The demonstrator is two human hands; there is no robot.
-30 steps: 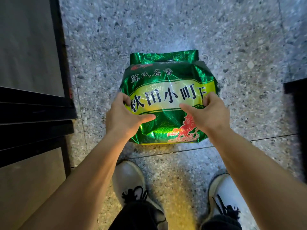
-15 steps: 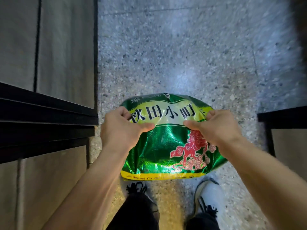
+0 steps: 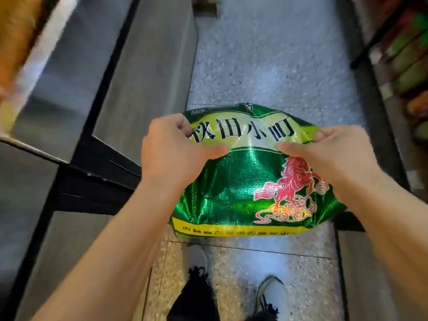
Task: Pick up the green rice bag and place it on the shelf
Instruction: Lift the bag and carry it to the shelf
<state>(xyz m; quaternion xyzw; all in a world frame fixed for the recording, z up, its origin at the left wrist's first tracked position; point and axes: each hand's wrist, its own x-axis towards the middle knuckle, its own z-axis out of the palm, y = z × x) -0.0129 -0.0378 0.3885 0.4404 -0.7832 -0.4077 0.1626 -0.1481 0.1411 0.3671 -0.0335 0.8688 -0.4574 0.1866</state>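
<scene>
Gripping the bag [image 3: 234, 181] with both hands, a person holds it clear of the floor [image 3: 266, 66] in the middle of the frame, above their shoes. The left hand [image 3: 172, 151] is curled around the bag's upper left edge, thumb pressed flat across the front and fingers tucked behind, bunching the plastic. The right hand [image 3: 328, 154] does the same at the upper right edge, thumb on the pale band, fingers hidden behind the top. Both forearms reach in from the bottom corners of the frame.

The bag is shiny green, with a pale yellow band of dark characters across the top, a red horse on clouds at lower right, and a yellow strip along the bottom edge. It hangs tilted, its bottom edge nearer the camera than its top, and it sags between the two grips.

Below it, at the bottom centre, a pair of white shoes [image 3: 271, 295] with black laces stands on the speckled floor, with dark trouser legs above them. Along the left of the frame runs a shelf [image 3: 143, 72], grey panels framed in black, blurred toward the upper left, where something orange shows. At the upper right edge are more blurred goods [image 3: 407, 54], too smeared to make out.
</scene>
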